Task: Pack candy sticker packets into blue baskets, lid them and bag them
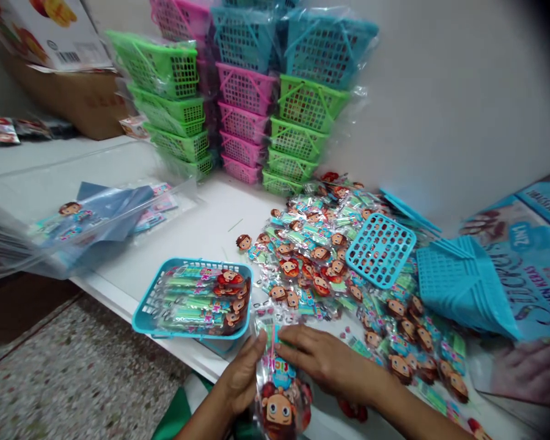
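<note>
At the front edge of the white table (220, 220), we have 2 hands on some held packets (279, 385). Our left hand (241, 379) is curled around their left side, with its thumb near the top, so it has hold of them. Our right hand (318, 354) comes in from the other side. Its fingers are a bit bent and the tips lie on the top part of the packets, but its thumb is hidden, so we cannot tell if it grips them too. The packets are clear, with a cartoon face at the bottom end.

Just to the left we see a blue basket (192, 335), filled with more packets lying in rows. Behind and to the right of our hands is a big messy pile (318, 281) of the same kind. A flat blue grid (381, 250) lies on the pile. At its right side, a stack of blue baskets (458, 281) lies tipped over, next to a blue bag (538, 263) with words on it.

At the back are tall stacks of wrapped baskets (242, 128) in green, pink and blue. Far left we see a cardboard box (73, 101) and some clear plastic (169, 208).
</note>
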Motion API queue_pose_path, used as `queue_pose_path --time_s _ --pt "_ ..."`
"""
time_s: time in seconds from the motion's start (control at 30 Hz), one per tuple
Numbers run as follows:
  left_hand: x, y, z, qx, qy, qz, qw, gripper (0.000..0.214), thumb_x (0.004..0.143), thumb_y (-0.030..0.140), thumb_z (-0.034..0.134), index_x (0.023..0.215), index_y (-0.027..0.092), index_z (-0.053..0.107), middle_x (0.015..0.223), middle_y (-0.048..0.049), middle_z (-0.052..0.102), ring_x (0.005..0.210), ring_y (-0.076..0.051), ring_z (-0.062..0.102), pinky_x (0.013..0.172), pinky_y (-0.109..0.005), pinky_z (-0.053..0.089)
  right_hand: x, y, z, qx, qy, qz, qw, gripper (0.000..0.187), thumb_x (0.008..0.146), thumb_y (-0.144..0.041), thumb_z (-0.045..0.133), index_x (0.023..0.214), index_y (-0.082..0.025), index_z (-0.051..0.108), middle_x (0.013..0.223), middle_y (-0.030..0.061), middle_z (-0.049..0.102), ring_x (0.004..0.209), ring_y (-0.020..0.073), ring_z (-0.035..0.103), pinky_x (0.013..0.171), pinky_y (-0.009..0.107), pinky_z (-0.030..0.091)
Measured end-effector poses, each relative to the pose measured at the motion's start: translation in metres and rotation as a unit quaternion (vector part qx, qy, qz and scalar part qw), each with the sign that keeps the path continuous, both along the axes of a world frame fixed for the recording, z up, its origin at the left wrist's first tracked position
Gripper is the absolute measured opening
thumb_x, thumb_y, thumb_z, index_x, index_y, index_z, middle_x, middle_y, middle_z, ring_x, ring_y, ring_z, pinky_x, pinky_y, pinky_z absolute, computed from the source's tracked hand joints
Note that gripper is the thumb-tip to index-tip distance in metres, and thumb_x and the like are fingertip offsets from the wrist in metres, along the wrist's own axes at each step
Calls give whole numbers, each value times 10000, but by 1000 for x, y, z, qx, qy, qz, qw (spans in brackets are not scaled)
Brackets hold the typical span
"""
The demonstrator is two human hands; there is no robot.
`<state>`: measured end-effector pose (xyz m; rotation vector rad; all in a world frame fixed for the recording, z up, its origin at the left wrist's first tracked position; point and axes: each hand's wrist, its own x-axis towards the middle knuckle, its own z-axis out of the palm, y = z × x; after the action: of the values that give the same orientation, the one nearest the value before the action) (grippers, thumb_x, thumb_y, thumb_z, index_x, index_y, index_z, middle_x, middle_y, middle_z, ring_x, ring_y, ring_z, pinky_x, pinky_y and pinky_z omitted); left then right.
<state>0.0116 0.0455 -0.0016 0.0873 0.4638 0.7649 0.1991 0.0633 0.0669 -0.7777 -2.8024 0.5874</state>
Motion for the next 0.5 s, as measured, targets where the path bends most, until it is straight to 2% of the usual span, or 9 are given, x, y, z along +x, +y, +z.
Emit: queue_pose_path --time_s 0.07,0.1,0.17,0.2,0.27,0.3,0.37,0.4,0.5 --pt "-2 -1 -2 12 51 2 999 523 760 203 666 1254 177 496 951 -104 695 868 -249 667 836 -397 475 4 15 5 -63 16 -13 998 534 816 -77 458 1331 -215 430 1266 82 553 1182 166 493 964 310 434" --pt "-3 -2 -3 13 77 -1 997 531 736 156 677 1240 168 507 948 -109 696 843 -252 671 820 -406 482 8 28 6 -67 28 -42 996 520 818 -84 438 1315 -237 445 1246 59 568 1158 153 510 957 306 435" --pt "-3 -3 -3 9 105 -10 994 482 712 131 684 1175 133 550 933 -124 697 797 -252 674 793 -413 495 19 69 5 -3 38 -159 987 400 872 -152 399 1248 -242 503 1176 51 610 1098 162 541 949 339 426" --pt "-3 -5 -3 6 112 -10 994 439 708 135 685 1132 117 571 915 -127 699 775 -249 674 781 -409 499 25 93 2 54 19 -238 970 347 895 -228 415 1223 -205 525 1184 84 601 1108 192 528 954 358 408" --pt "-2 -6 -1 2 113 -7 994 382 704 135 680 1075 105 593 878 -125 703 749 -243 674 761 -397 505 36 139 -5 146 -83 -366 915 445 886 -348 470 1273 -129 477 1252 162 538 1141 267 483 947 401 377" --pt "-2 -7 0 1 110 -4 994 376 704 133 675 1070 108 593 865 -121 705 744 -245 675 751 -393 507 41 159 -8 168 -131 -408 888 480 879 -375 478 1276 -107 468 1271 188 515 1146 294 469 931 415 371" --pt "-2 -8 2 -1 104 6 995 388 703 128 667 1083 117 588 858 -117 707 740 -250 677 738 -395 509 47 184 -14 175 -172 -432 868 434 863 -363 501 1191 -81 539 1175 214 569 1080 321 500 878 422 377" --pt "-2 -8 3 -1 101 11 995 397 703 124 665 1092 119 584 864 -118 707 745 -253 678 739 -398 509 49 189 -16 172 -178 -431 868 380 863 -345 499 1128 -85 582 1096 207 606 1031 319 524 854 418 380" --pt "-1 -8 3 -1 101 18 995 405 700 123 672 1095 114 584 887 -123 704 764 -254 678 763 -403 504 54 180 -16 179 -181 -424 869 309 889 -313 446 1047 -121 628 990 174 637 969 302 539 838 417 365"
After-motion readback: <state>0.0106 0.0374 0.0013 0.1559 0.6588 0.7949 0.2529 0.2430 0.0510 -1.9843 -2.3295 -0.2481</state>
